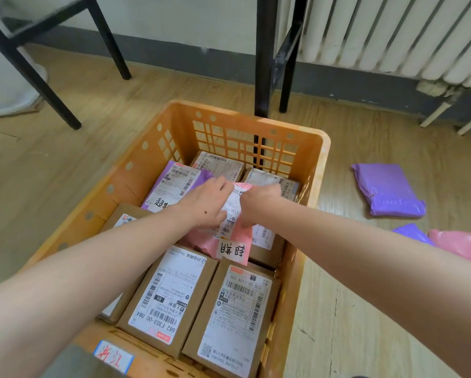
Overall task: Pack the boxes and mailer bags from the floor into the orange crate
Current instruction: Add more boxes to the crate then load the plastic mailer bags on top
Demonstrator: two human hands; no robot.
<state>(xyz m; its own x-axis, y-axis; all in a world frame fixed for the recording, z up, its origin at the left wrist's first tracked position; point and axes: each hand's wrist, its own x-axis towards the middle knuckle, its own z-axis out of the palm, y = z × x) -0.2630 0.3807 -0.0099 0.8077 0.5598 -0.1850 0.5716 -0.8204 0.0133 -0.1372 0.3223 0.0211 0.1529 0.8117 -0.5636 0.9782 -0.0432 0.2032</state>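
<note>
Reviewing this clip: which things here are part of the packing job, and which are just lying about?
Job: orange crate; pink mailer bag under left hand and right hand; cardboard boxes and purple mailer inside; purple bag and pink bag on the floor.
Lying about: black frame legs; radiator.

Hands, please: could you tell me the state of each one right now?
Left hand: open, flat on the pink mailer bag.
Right hand: grips that bag.
</note>
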